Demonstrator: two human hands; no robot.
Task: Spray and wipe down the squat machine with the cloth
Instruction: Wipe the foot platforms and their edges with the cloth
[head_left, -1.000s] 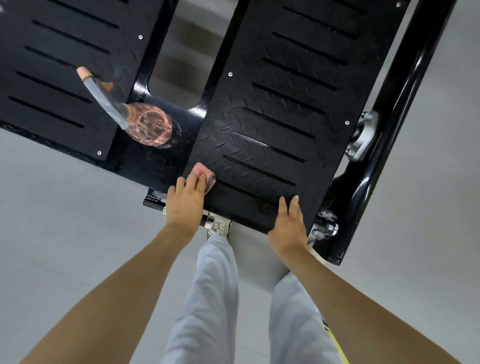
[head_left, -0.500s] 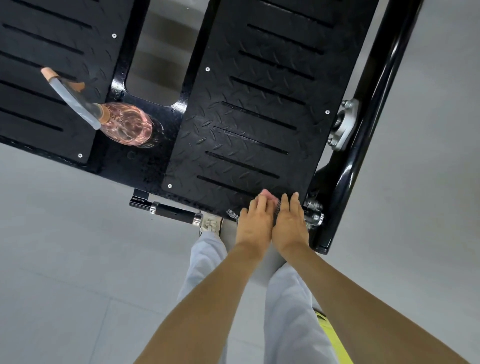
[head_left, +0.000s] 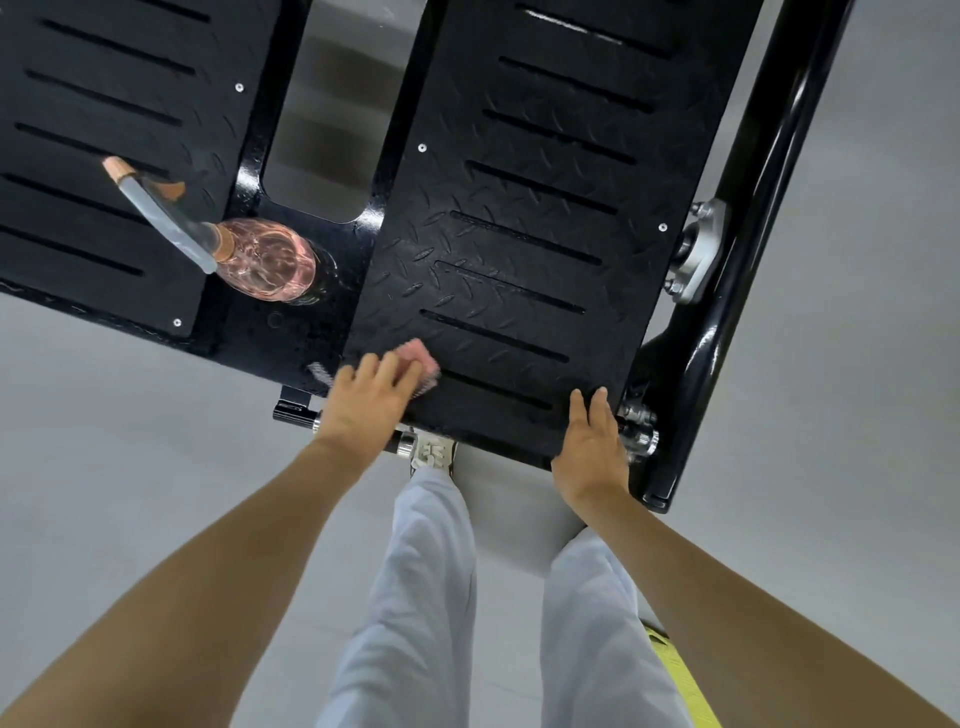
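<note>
Pink cloth (head_left: 418, 358) lies on the near left corner of the right footplate (head_left: 519, 234) of the black squat machine (head_left: 737, 218). The left hand (head_left: 371, 400) presses it flat, fingers fairly straight on top rather than curled round it. The right hand (head_left: 592, 447) rests flat on the plate's near right corner, fingers straight and together. A spray bottle (head_left: 265, 265) of pinkish liquid stands between the two plates, apart from both hands.

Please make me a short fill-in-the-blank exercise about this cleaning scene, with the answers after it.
The left hand presses a ___ cloth on the plate.
The right hand lies flat and holds ___.
The bottle stands ___ the two plates.
Answers: pink; nothing; between.
</note>
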